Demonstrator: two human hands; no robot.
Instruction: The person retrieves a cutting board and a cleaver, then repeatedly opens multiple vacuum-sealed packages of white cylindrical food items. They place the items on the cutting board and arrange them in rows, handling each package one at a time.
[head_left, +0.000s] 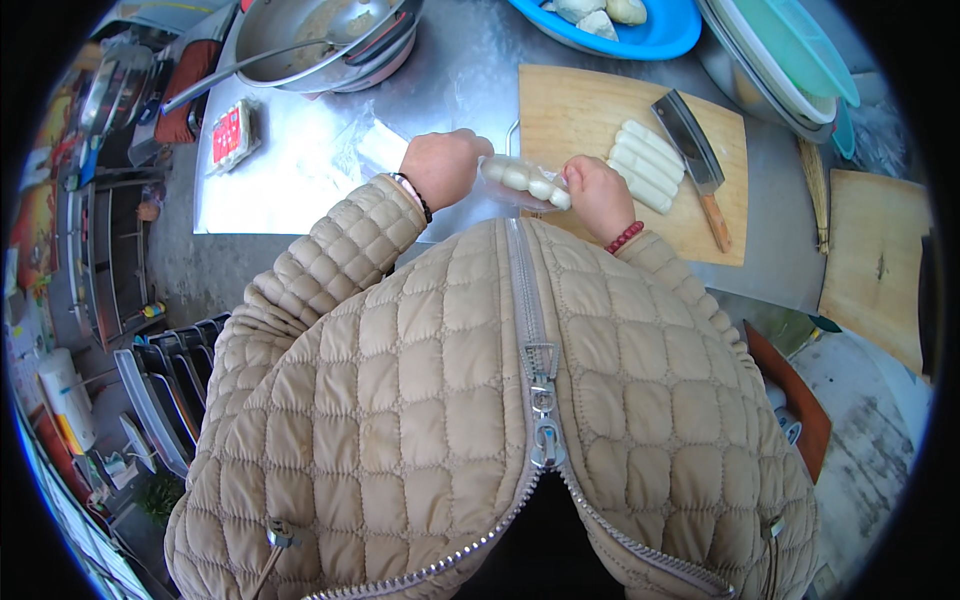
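A clear plastic packet of white cylindrical pieces (523, 180), perhaps rice cakes, is held between my two hands over the left edge of a wooden cutting board (570, 97). My left hand (442, 169) grips its left end, and my right hand (600, 196) pinches the right end. On the board, to the right of my right hand, several white sticks (646, 166) lie side by side. Beside them rests a cleaver (688, 142) with a wooden handle. Crumpled clear plastic with something white (381, 148) lies behind my left wrist.
A sealed packet with a red label (231, 136) lies at the left of the metal table (450, 82). A metal pan (277, 60) with a ladle (262, 56) stands behind. A blue basin (645, 46) holds pale chunks; stacked bowls and strainers (780, 60) stand at the right.
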